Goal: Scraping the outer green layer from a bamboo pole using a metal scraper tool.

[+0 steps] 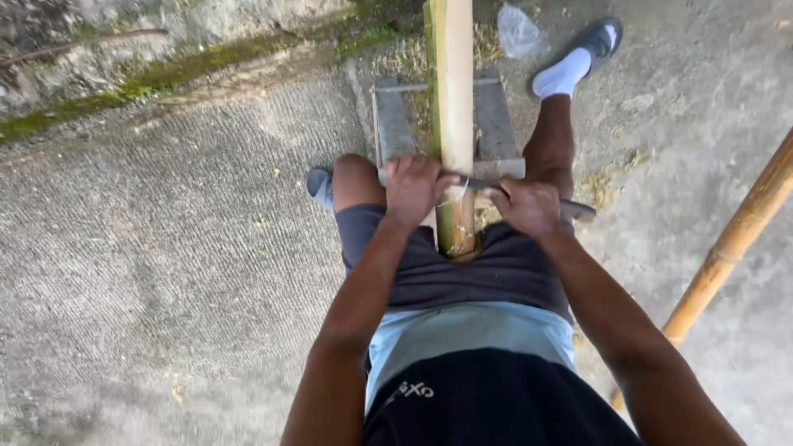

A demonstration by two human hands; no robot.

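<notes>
Both hands are closed around a long, dark metal blade [483, 187] that lies crosswise over a pale yellow-green bamboo pole [453, 107]. Going from left to right: rough grey concrete ground [165, 248] fills the left side, with a strip of green moss [149, 78] along its upper edge. Next comes a grey shoe [318, 183] beside the bent left knee. Left hand [413, 188] is clamped on the left end of the blade, fingers wrapped over it, just beside the pole. At centre, the pole runs away from the person, its near end resting between the thighs against the dark grey shorts [446, 268], its far part lying over a low grey wooden bench [496, 124]. A thin curled shaving sits where blade meets pole. Right hand [529, 206] is clamped on the right part of the blade, whose tip projects past the right thigh. Further right, a white sock and grey shoe [599, 41] are on the outstretched leg, near a crumpled clear plastic bag [519, 29]. At the far right, a second, orange-brown bamboo pole [727, 248] lies diagonally, well apart from the hands.
</notes>
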